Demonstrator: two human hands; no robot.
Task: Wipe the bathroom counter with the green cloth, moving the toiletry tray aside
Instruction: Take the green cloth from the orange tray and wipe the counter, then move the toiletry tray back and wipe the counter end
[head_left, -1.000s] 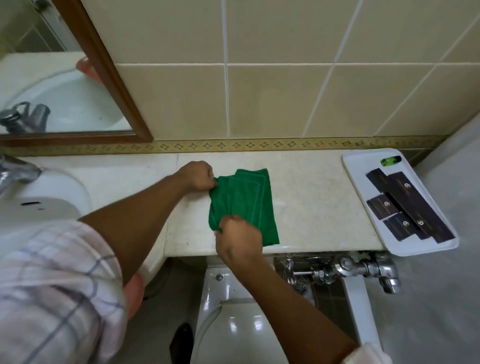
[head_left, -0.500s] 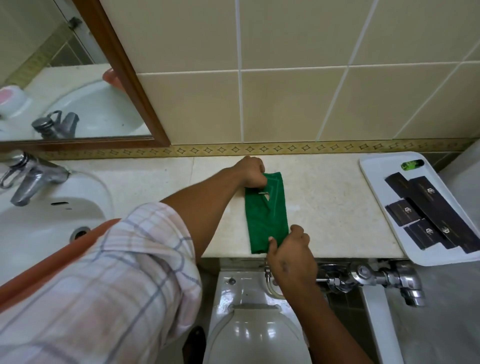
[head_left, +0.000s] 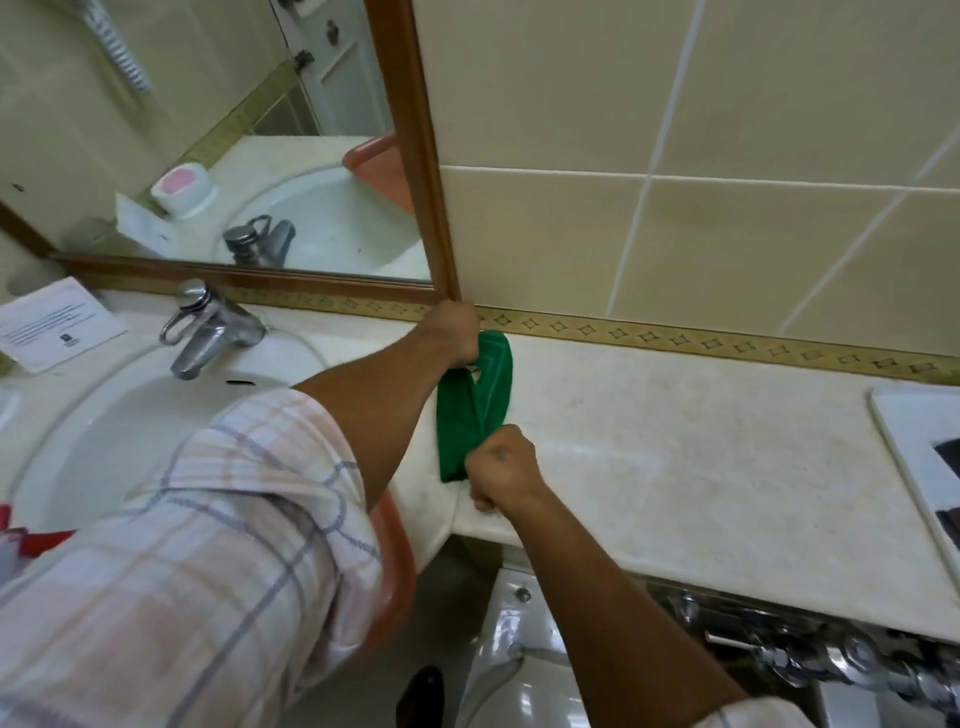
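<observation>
The green cloth (head_left: 470, 410) lies folded into a narrow strip on the beige stone counter (head_left: 691, 457), running from the back wall toward the front edge. My left hand (head_left: 453, 332) grips its far end by the mirror's corner. Its near end is held in my right hand (head_left: 500, 463), close to the counter's front edge. The white toiletry tray (head_left: 906, 447) rests at the far right of the counter, cut off by the frame, with dark packets on it.
A white sink (head_left: 119, 447) with a chrome tap (head_left: 208, 327) sits left of the cloth. A paper card (head_left: 54, 322) lies at the back left. A wood-framed mirror (head_left: 410, 156) hangs above. Below the counter are a toilet (head_left: 519, 670) and chrome pipes (head_left: 831, 660).
The cloth went from a wide fold to a narrow strip and now lies further left, near the sink. Both hands stayed on its ends. The view swung left, pushing the tray to the edge.
</observation>
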